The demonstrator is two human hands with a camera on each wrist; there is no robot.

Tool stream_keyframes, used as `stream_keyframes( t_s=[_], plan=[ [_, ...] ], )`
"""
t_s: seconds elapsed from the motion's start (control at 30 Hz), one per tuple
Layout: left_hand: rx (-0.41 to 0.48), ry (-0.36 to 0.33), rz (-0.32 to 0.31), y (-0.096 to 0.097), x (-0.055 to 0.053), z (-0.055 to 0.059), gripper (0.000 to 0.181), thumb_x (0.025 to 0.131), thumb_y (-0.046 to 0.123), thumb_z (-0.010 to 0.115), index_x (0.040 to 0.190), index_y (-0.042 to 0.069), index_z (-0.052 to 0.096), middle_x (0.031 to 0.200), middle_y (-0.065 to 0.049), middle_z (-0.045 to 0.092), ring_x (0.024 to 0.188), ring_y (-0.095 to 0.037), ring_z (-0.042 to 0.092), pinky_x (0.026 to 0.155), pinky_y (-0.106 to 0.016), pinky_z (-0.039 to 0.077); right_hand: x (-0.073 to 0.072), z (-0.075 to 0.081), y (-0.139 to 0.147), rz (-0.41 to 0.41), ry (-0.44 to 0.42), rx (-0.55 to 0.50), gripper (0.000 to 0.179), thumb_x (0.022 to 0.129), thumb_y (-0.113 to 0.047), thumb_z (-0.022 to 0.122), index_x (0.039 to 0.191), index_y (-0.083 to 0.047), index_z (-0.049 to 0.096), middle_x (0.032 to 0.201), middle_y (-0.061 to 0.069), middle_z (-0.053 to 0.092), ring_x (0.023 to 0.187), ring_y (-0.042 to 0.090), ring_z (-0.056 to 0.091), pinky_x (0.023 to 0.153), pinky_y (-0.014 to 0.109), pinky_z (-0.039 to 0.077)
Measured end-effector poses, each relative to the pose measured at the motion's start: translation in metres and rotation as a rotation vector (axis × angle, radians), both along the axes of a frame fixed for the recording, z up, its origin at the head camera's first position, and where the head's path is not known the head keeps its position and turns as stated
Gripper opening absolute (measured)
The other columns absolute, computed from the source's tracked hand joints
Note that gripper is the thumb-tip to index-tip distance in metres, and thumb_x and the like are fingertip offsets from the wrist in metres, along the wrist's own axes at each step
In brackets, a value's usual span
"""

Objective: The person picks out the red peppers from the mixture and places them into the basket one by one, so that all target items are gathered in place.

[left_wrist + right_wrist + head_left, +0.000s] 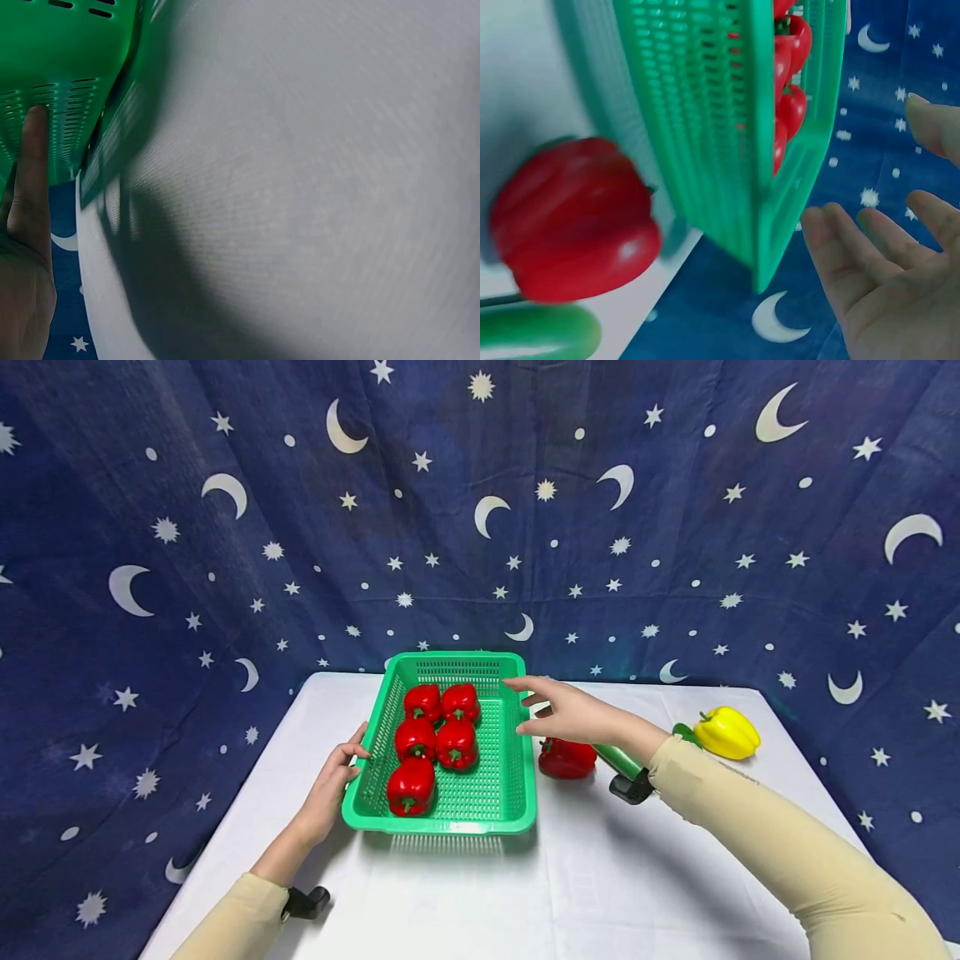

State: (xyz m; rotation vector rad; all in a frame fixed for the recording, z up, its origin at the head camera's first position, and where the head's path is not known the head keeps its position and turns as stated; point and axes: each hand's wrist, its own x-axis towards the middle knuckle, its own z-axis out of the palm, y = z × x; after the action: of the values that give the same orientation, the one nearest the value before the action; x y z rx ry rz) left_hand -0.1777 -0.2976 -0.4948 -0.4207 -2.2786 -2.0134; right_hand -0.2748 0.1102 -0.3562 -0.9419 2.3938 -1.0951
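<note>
A green plastic basket [438, 824] stands on the table with several red bell peppers [411, 787] grouped in its left part. At its left side my left hand [327, 785] grips the rim, fingertips over the edge; in the left wrist view one straight finger [31, 165] lies against the outer wall. Above the basket's right rim hovers my right hand [562, 710], fingers spread and holding nothing. Another red bell pepper [567, 760] lies outside the basket, below that hand. Beside this pepper is a long green vegetable [536, 331], partly hidden by my right wrist.
A yellow bell pepper [726, 732] lies at the table's far right, with a green item [686, 735] beside it, mostly hidden by my sleeve. White cloth [420, 902] covers the table. A blue curtain [450, 593] with moons and stars hangs close behind.
</note>
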Motion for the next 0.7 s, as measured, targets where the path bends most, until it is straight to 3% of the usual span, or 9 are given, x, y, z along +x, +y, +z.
stream_keyframes(
  t_s=[0.4,0.7],
  plan=[
    [-0.008,-0.005,0.004,0.001,0.001,0.003,0.026,0.098,-0.001,0.031,0.122,-0.006,0.041,0.171,-0.006,0.014,0.155,-0.034,0.005,0.105,-0.017,0.031,-0.002,-0.025,0.045,-0.127,0.056,0.004,0.08,0.091,-0.023,0.077,0.158,-0.012,0.035,0.16,0.016,0.037,0.138,0.038,0.046,0.108,0.056,0.039],
    [0.006,-0.01,0.004,0.001,0.002,0.001,0.026,0.097,-0.002,0.031,0.121,-0.006,0.04,0.171,-0.005,0.014,0.155,-0.033,0.005,0.106,-0.019,0.031,-0.001,-0.05,0.06,-0.196,0.09,0.155,0.079,0.091,-0.03,0.075,0.157,-0.008,0.037,0.154,0.023,0.042,0.132,0.045,0.049,0.105,0.058,0.041]
  ],
)
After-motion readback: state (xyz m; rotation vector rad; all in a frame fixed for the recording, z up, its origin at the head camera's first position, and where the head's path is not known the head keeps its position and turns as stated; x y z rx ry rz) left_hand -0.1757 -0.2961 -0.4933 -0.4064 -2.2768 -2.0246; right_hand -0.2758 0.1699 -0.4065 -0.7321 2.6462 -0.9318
